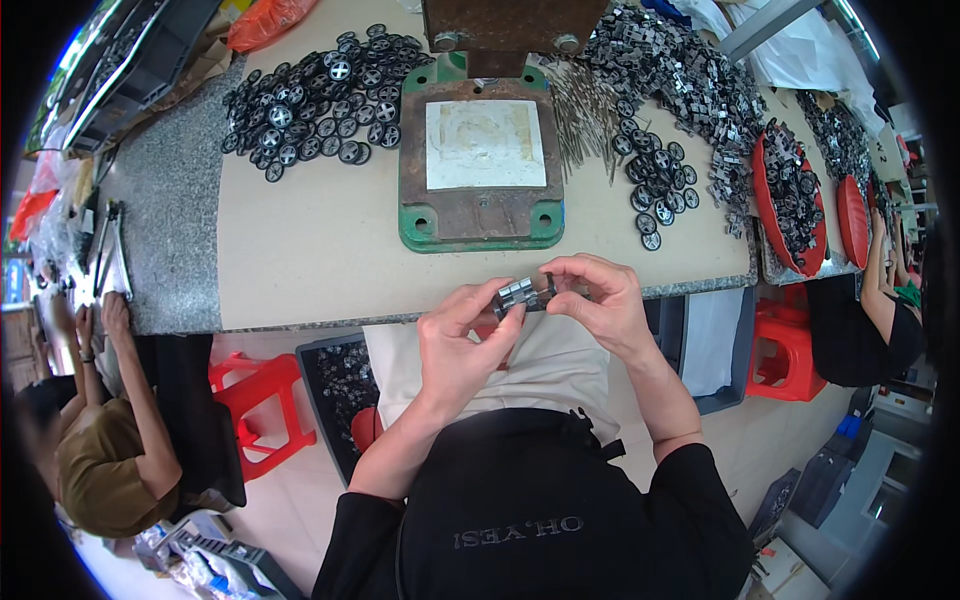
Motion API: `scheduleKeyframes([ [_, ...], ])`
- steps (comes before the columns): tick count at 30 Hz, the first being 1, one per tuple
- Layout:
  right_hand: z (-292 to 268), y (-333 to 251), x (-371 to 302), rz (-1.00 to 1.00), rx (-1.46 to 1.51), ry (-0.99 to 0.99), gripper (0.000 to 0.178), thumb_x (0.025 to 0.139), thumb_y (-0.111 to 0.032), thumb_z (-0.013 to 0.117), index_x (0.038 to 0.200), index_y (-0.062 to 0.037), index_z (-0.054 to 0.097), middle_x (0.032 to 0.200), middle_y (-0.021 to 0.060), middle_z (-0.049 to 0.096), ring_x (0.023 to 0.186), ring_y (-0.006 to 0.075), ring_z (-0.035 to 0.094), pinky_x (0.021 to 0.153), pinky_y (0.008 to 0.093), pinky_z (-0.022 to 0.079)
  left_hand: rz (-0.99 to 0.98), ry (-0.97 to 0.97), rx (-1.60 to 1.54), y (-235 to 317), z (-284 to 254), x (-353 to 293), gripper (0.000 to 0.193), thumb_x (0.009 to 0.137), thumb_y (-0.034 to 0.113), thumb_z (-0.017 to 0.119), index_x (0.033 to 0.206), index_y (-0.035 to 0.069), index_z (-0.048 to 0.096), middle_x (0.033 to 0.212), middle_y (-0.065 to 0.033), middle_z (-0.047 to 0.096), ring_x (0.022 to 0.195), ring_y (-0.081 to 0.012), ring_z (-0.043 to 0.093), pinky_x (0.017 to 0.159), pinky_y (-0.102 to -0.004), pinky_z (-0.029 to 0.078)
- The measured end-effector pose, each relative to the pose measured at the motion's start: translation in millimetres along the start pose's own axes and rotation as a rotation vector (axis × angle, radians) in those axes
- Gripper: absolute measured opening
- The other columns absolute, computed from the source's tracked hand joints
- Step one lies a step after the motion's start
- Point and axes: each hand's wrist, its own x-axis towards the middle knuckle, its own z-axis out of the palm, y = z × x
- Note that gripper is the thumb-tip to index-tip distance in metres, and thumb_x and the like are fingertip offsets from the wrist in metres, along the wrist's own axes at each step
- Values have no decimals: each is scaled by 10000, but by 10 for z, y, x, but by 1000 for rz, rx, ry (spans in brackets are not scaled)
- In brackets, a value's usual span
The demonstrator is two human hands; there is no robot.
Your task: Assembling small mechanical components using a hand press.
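Just off the table's near edge, my left hand [462, 338] pinches a small silver block-shaped part [518, 294] between thumb and fingers. A dark round piece, seemingly a wheel, shows at its left end, partly covered by the fingers. My right hand [608, 305] is closed at the other end of the part, its thumb and forefinger on a small black wheel [548, 286]. Whether this wheel is fully seated against the silver part I cannot tell. Straight ahead stands a hand press with a green and brown base [482, 215] and a white pad [486, 145].
Black wheels [330, 95] lie heaped left of the press, with a smaller wheel pile [655, 175] on its right. Thin metal rods [580, 115] and silver parts [680, 80] spread beyond. A red basket [765, 200] holds more parts. People sit at both sides, near red stools [262, 410].
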Motion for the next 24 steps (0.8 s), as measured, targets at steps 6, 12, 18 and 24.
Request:
scheduleKeyframes([
  [6,57,124,-39,184,127,77,253,792,-161,670,973,9,617,817,31,614,722,54,541,624,200,435,-19,-12,-6,-6,-14,28,274,743,-21,646,1016,-16,620,862,-78,624,690,-102,614,598,-207,492],
  [12,148,8,35,0,154,107,301,788,-156,671,1024,7,580,840,20,592,758,59,520,646,198,429,-283,-39,-490,-8,-12,57,281,805,-58,573,1080,-102,538,934,-86,588,850,-118,582,739,-220,498],
  [18,199,-87,37,145,211,44,268,761,30,624,1023,4,575,895,22,579,808,78,539,726,216,451,-168,-3,-408,36,-82,-23,274,799,-44,588,1072,-55,575,949,-71,591,827,-97,574,710,-208,487],
  [24,110,100,-115,195,214,145,225,781,57,542,1005,34,541,897,27,567,827,85,540,730,203,432,-25,-3,-376,-33,20,-31,252,779,-21,609,1029,-52,596,911,-78,605,769,-103,596,641,-220,518],
])
